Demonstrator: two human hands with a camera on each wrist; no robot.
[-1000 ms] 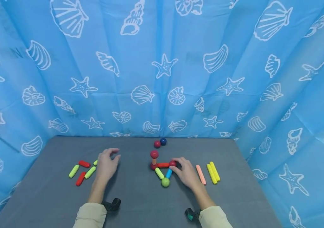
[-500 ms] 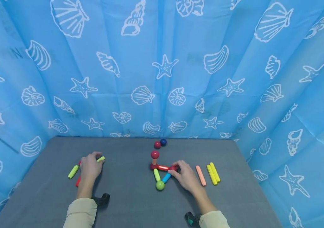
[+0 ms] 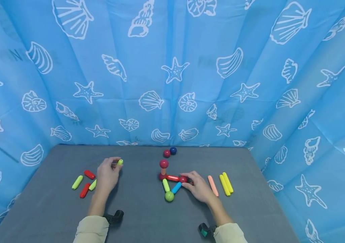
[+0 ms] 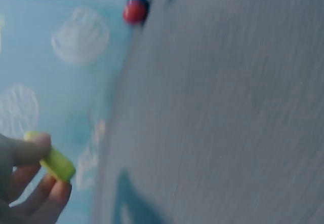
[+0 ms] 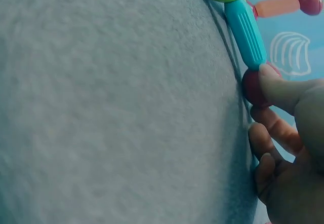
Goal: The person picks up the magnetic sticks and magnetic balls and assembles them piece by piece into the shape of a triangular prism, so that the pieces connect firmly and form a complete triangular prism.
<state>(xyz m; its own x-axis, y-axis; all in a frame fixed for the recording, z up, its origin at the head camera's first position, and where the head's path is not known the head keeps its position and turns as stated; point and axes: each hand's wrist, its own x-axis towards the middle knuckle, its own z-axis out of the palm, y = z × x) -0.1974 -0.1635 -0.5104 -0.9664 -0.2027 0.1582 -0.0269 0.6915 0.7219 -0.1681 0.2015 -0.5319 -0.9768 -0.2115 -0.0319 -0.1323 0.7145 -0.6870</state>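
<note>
Rod (image 3: 120, 162) of yellow-green colour is at lower left of the frame, pinched by the left hand (image 3: 107, 173). The right hand (image 3: 200, 188) grips a red ball (image 3: 183, 179) at lower centre; probably, holding this ball firmly helps to join the rod without shifting the structure (image 3: 172, 178).

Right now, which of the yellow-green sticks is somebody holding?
The stick pinched in the left hand; two others lie near the loose red sticks, and a fourth touches the green ball.
</note>
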